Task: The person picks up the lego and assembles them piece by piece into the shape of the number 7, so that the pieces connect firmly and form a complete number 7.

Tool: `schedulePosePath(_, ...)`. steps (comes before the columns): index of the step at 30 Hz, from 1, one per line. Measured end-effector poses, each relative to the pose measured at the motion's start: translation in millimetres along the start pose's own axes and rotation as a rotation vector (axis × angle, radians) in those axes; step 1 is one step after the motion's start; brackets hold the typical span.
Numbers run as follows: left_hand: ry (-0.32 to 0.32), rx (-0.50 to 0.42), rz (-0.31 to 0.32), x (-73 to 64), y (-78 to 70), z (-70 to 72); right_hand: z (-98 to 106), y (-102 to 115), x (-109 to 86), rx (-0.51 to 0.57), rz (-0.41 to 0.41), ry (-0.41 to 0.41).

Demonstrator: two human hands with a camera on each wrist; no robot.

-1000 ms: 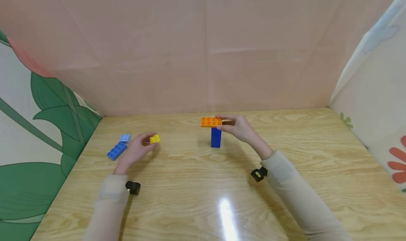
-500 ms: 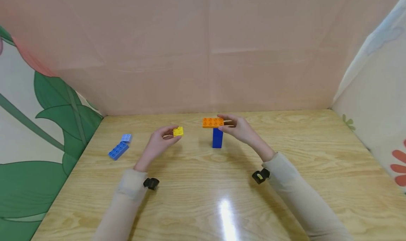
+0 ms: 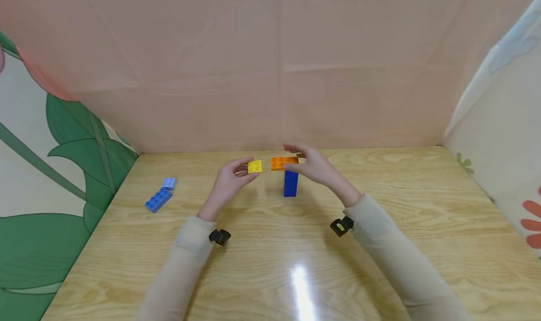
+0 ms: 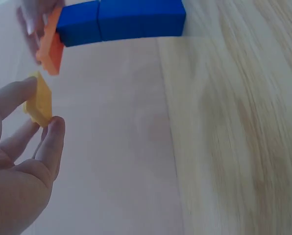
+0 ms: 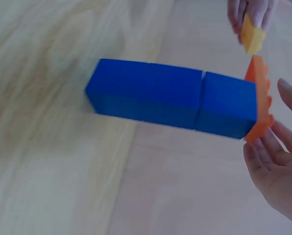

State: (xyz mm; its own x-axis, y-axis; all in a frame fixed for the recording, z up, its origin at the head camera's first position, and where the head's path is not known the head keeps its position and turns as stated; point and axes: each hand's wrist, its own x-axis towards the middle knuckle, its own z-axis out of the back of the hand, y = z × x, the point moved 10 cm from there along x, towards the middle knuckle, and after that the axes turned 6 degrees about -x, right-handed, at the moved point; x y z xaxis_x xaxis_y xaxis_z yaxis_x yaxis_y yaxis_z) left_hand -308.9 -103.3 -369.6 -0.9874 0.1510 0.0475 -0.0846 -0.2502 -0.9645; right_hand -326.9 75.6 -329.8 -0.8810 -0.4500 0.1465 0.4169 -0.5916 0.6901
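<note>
A tower of stacked dark blue bricks [image 5: 151,93] stands upright on the table, topped by a flat orange building plate [image 3: 278,163] with studs. The plate juts out to the left beyond the tower. My left hand [image 3: 230,180] pinches a thin yellow four-stud plate [image 3: 255,166] between thumb and fingers, held in the air just left of the orange one. At the orange plate's right end, my right hand [image 3: 317,167] has its fingers spread apart. In the right wrist view, some fingertips [image 5: 251,149] are right at the plate's edge, while another digit stands off from it.
On the left of the wooden table [image 3: 270,264] lie a medium-blue long brick [image 3: 158,200] and a light-blue small brick [image 3: 169,183], end to end. A pinkish cloth backdrop [image 3: 211,77] rises behind the table, with patterned panels at both sides.
My left hand has carried the yellow plate rightward from near the loose blue bricks to beside the orange plate. My right hand has loosened its grip on the orange plate, its fingers spreading.
</note>
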Motion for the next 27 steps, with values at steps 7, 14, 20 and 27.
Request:
schedulePosePath(7,0.015,0.006,-0.025,6.0,-5.9,-11.1,-11,18,11.4,-0.078,0.023,0.074)
schedulePosePath(14,0.013,0.046,-0.053,7.7,-13.3,-17.1,-20,23,16.6,-0.109,0.024,0.091)
schedulePosePath(20,0.006,0.045,-0.04,8.4,-14.1,-18.8,-22,24,16.3,-0.112,0.045,0.061)
schedulePosePath(27,-0.016,0.056,-0.056,8.7,-15.4,-16.9,-27,18,17.6,-0.127,0.055,0.039)
